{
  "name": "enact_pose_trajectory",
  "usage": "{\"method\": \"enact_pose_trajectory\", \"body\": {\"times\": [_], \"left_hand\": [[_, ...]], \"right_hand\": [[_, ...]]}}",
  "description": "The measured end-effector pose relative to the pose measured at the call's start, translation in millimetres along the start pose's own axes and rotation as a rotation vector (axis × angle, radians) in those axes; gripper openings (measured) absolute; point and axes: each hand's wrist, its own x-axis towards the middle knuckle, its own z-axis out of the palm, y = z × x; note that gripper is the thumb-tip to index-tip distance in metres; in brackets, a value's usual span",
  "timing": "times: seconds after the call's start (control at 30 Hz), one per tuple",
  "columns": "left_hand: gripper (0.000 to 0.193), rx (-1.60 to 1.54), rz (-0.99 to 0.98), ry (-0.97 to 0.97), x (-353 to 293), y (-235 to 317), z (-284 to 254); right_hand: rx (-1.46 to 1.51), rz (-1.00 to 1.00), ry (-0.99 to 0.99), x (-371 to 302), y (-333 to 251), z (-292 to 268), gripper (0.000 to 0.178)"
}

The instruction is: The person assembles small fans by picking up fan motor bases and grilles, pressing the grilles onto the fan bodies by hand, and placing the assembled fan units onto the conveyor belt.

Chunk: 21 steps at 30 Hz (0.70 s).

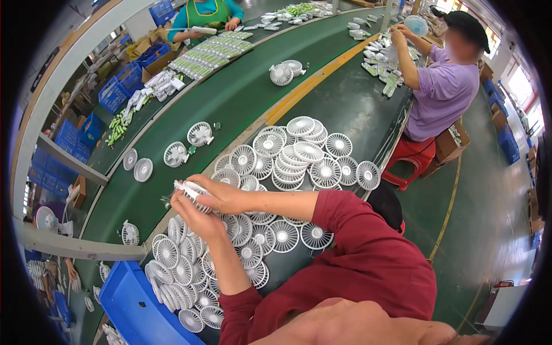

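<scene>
Between both my hands is a small white fan head (194, 191) with a slatted round cover, held above the near edge of the green conveyor belt. My left hand (198, 219) cups it from below, its fingers curled round the near side. My right hand (223, 195) closes over it from the right, fingers pressing on its rim. Part of the fan head is hidden by the fingers. Under and beside my forearms lies a heap of round white fan covers (284, 234), some stacked, others overlapping on the dark worktop.
A blue bin (138, 305) stands at lower left. Open fan heads (175, 154) and loose covers (143, 169) sit on the conveyor belt (236, 95). A white post (80, 244) crosses at left. A co-worker in purple (443, 86) works at right; another in a green apron (208, 17) works across the belt.
</scene>
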Motion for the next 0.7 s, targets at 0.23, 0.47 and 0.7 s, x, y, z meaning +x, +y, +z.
{"method": "enact_pose_trajectory", "body": {"times": [0.23, 0.47, 0.7], "left_hand": [[0.018, 0.503, 0.381, -0.098, -5, -10, -8], [0.025, -0.059, -0.026, -0.031, -9, -5, 7], [0.026, 0.316, 0.350, -0.051, -14, -15, 16]], "right_hand": [[0.374, 0.294, 0.063, 6, -3, 15, 0.055], [-0.230, -0.153, 0.046, -9, -7, -12, 0.084], [0.330, -0.033, 0.036, 2, -8, -3, 0.051]]}}
